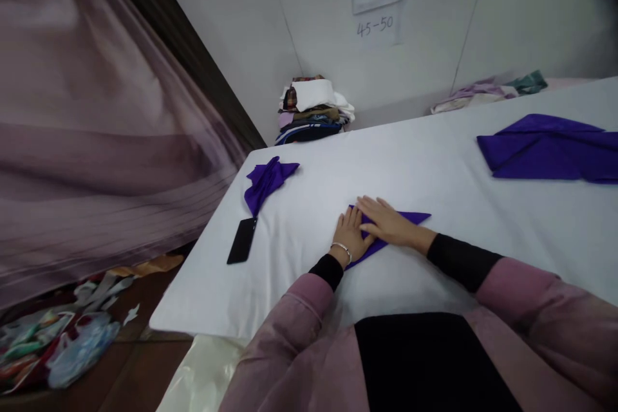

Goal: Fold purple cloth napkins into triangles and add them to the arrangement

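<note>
Left hand (351,235): laid flat, palm down, fingers stretched out and pointing away from the body; it presses on the cloth without gripping anything.
Right hand (389,224): also flat and open, fingers pointing leftward, tips close to the left fingers; nothing is gripped.
Purple cloth (416,215): under both hands near the worktop's front edge, one pointed corner showing beyond the right wrist; the hands hide its middle.
Bracelet (342,246): around the left wrist, just beyond a black cuff.
Crumpled purple cloth (268,181): near the far left corner, its narrow end reaching the phone.
Phone (242,241): black, lying left of the hands, well apart from them.
Larger purple cloth (545,149): at far right, spread in overlapping layers.
Worktop (425,161): covered in white, carrying all three cloths.
Stacked clothes (313,112): beyond the far edge, by the wall.
</note>
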Available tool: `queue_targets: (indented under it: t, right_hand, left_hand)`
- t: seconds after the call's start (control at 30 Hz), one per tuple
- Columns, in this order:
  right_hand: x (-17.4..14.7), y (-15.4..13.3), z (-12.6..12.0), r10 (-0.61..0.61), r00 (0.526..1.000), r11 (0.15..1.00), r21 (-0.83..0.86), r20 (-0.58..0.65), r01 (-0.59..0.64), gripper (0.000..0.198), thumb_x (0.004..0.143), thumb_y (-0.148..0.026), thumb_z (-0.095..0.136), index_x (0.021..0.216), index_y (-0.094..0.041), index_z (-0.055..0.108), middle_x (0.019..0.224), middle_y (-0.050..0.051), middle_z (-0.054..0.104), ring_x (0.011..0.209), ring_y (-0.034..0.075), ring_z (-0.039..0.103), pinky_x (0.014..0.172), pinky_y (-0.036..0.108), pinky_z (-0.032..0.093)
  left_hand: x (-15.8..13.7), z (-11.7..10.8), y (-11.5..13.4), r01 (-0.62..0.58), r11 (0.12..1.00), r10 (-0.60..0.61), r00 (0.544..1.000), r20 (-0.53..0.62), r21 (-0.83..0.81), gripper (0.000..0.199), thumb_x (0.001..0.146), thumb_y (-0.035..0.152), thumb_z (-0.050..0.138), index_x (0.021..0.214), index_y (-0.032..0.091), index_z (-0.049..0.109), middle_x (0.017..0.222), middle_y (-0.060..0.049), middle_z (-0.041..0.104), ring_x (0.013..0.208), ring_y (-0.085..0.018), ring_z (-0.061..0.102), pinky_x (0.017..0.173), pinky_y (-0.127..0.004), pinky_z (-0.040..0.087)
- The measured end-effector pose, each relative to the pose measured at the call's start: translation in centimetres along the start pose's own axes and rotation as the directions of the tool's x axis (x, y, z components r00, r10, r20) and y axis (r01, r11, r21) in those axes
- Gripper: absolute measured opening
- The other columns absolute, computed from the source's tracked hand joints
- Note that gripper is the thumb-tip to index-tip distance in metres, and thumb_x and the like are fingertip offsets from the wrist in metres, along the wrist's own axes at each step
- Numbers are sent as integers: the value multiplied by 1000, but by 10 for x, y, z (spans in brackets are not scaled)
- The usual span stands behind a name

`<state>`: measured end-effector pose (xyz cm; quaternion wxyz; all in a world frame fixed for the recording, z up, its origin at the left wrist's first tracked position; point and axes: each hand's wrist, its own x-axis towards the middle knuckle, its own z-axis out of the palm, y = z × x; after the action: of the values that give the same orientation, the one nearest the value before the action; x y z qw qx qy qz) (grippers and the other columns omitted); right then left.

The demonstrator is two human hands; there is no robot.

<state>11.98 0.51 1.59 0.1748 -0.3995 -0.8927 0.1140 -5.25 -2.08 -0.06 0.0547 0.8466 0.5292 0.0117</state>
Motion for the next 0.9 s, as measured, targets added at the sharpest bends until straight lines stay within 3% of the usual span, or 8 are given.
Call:
queue_targets:
  t: [0.1, 0.3, 0.43, 0.57, 0.67, 0.8, 0.9]
  right_hand:
    - [15, -19, 18, -61, 994, 996, 67, 91, 55, 74, 89, -63, 26, 146, -16, 23, 151, 13, 24, 139, 24, 17, 112, 45, 15]
    - [17, -3, 36, -2, 994, 997, 73, 108, -6, 75, 89, -64, 23, 148, -18, 14, 151, 12, 22, 139, 24, 18, 111, 47, 16]
    - [16, -1, 39, -19, 995, 1000, -22, 95, 21, 77, 88, -66, 22, 147, -16, 21, 149, 14, 28, 137, 26, 21, 110, 48, 17]
    - [16, -3, 41, -31, 995, 994, -102, 94, 40, 80, 86, -68, 22, 143, -14, 31, 148, 16, 29, 137, 28, 22, 110, 49, 17]
    - [15, -1, 43, -43, 995, 991, -125, 91, 54, 80, 86, -68, 22, 142, -13, 33, 147, 16, 30, 137, 29, 23, 109, 49, 19]
    - [15, 4, 46, -62, 994, 984, -163, 85, 75, 80, 86, -67, 21, 142, -12, 32, 148, 16, 30, 136, 29, 24, 109, 49, 19]
    - [15, 6, 48, -68, 994, 980, -178, 87, 83, 79, 86, -67, 20, 143, -12, 31, 148, 16, 30, 137, 29, 23, 109, 50, 19]
  left_hand:
    - [0, 0, 2, -18, 999, 19, 1000, 11, -28, 75, 87, 54, 34, 147, 16, 8, 154, -11, 12, 141, -28, 7, 113, -50, 14]
    - [4, -3, -3, -25, 980, 27, 1000, 10, -197, 82, 83, 53, 44, 147, 17, 7, 154, -12, 11, 141, -27, 8, 113, -51, 14]
    - [-14, -8, -34, 165, 959, -165, 986, 20, -230, 76, 83, 44, 48, 143, 7, 19, 152, -18, 17, 141, -29, 10, 113, -46, 17]
    - [-64, -13, -58, 388, 902, -405, 912, -64, -188, 56, 88, 35, 44, 137, 9, 34, 149, -17, 25, 140, -29, 16, 112, -49, 20]
    - [-97, -12, -37, 416, 896, -440, 879, -181, -157, 48, 90, 34, 41, 133, 12, 39, 146, -16, 33, 139, -28, 21, 110, -50, 22]
    - [-106, 0, 31, 75, 994, -88, 977, -194, -74, 64, 89, 51, 38, 138, 9, 32, 149, -15, 29, 140, -27, 16, 113, -48, 18]
    - [-98, 9, 66, 35, 998, -43, 987, -156, -53, 81, 85, 64, 32, 140, 5, 26, 150, -17, 23, 141, -27, 11, 114, -46, 14]
